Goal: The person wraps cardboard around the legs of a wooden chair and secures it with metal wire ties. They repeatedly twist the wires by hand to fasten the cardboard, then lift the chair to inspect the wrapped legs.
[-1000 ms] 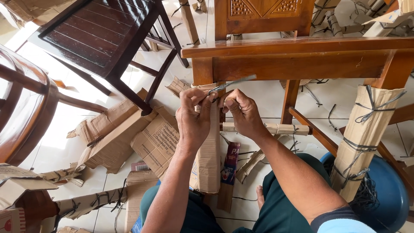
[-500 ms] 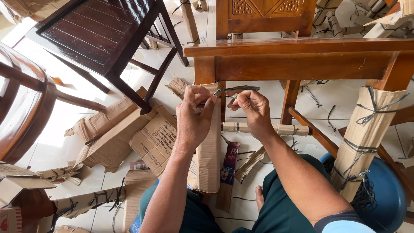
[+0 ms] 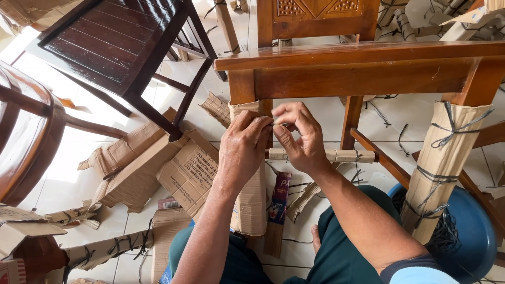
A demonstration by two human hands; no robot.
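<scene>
**Cardboard gripped at the top of a table leg**

Cardboard is what our fingers close on. Our left hand (image 3: 243,152) presses flat against the cardboard wrap (image 3: 251,179) at its upper edge, fingers curled over the front of it, seemingly to keep the sheet tight around the wooden leg (image 3: 243,87). Our right hand (image 3: 299,138) meets it from the other side, thumb and forefinger pinched together on something thin at that same upper edge; it is too small to tell whether that is a tie, a strip or a small tool. Neither hand is open: the left is spread and bearing on the wrap, the right is closed in a fine pinch.

We see the wrap as a plain brown corrugated sheet, ribbed along its length, running from just under the table's apron (image 3: 357,79) down towards our lap. Its lower end flares loose, so only the top looks held firm. We judge the hands work high up because that is where the sheet must first be fixed.

Beyond it, a second leg (image 3: 444,168) on our right already wears the same cardboard, bound with dark ties (image 3: 447,131), beside a blue stool (image 3: 473,231). A wrapped crossbar (image 3: 347,155) runs between the legs. Flattened cardboard pieces (image 3: 158,168) lie on the tiled floor (image 3: 105,231), near a dark wooden chair (image 3: 115,47).
</scene>
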